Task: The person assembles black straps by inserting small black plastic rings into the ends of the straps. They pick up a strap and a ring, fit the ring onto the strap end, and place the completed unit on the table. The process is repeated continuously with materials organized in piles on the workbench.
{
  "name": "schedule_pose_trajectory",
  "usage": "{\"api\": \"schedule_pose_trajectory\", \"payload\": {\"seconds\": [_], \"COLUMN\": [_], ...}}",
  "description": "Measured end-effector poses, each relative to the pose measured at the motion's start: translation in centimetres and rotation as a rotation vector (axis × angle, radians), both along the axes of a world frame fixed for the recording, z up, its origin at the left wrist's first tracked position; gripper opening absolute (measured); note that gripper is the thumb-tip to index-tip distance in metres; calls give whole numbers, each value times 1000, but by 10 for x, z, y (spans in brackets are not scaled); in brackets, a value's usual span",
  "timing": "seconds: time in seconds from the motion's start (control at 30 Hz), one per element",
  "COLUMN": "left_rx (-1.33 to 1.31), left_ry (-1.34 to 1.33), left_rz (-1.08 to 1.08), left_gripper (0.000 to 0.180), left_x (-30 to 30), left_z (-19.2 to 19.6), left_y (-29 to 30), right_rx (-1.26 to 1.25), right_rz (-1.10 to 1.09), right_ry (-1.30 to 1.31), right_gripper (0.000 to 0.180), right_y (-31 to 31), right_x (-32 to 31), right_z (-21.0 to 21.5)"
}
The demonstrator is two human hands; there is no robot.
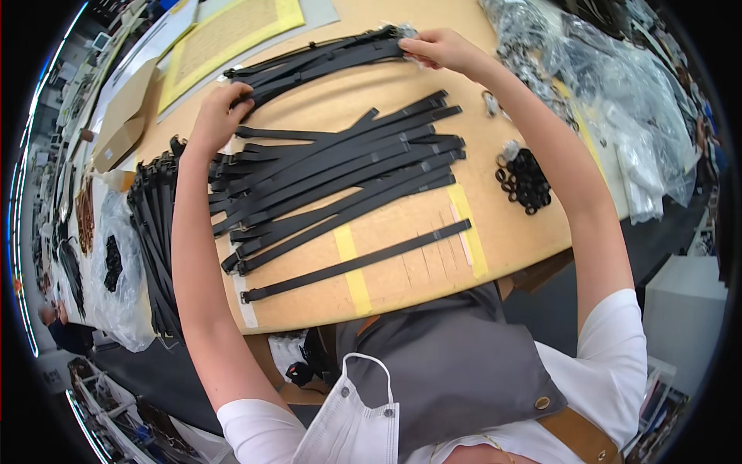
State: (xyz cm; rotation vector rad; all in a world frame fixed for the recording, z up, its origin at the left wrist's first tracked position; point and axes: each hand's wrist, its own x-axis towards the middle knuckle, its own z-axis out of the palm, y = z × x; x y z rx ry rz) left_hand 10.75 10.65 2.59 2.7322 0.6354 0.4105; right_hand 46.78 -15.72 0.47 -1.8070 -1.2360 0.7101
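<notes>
At the far side of the table, both my hands are at the two ends of a black strap (332, 63) on top of a small bundle of similar straps. My left hand (216, 116) is closed on its left end. My right hand (444, 52) pinches its right end, beside some clear plastic. Closer in lies a wide pile of flat black straps (340, 162), several with metal buckles at their left ends. One single strap (363, 259) lies apart near the table's front edge, across a strip of yellow tape (353, 271).
Left of the pile, more black straps (154, 240) hang over the edge near a plastic bag (124, 309). Small black rings (525, 182) lie at the right. Clear plastic bags (626, 100) and metal parts fill the far right. A cardboard piece (127, 116) lies far left.
</notes>
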Motion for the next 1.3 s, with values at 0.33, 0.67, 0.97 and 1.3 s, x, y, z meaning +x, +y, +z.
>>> {"api": "schedule_pose_trajectory", "payload": {"seconds": [0.33, 0.67, 0.97, 1.3], "left_rx": [201, -321, -571, -725], "left_ry": [-221, 56, 75, -154], "left_rz": [-231, -424, -265, -189], "left_gripper": [14, 23, 21, 25], "left_x": [28, 23, 26, 20], "left_z": [-9, -21, -13, -13], "left_y": [-105, -311, -310, -295], "right_rx": [235, -499, -282, -150], "right_rz": [-81, 25, -106, -31], "right_ry": [-604, -402, -460, 91], "right_gripper": [29, 17, 19, 23], "right_y": [-50, -200, -228, -206], "right_x": [-48, -70, -90, -109], "right_z": [-9, 71, 38, 27]}}
